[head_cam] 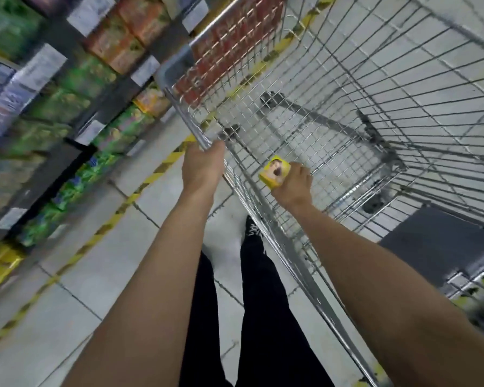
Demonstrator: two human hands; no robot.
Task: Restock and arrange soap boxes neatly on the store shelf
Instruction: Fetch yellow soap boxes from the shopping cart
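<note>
My right hand (292,187) grips a small yellow soap box (274,171) with a printed picture on its face, inside the wire shopping cart (347,88) just above its mesh floor. My left hand (203,169) grips the cart's near top rail (185,115), fingers curled over the bar. The store shelf (53,107) runs along the left, blurred, stacked with green, orange and yellow boxes behind white price tags.
A red flap (229,43) sits at the cart's far end. Yellow and black floor tape (95,238) runs along the shelf base on grey tiles. My dark trousers and shoe (253,233) stand beside the cart. A dark grey panel (436,244) lies at the right.
</note>
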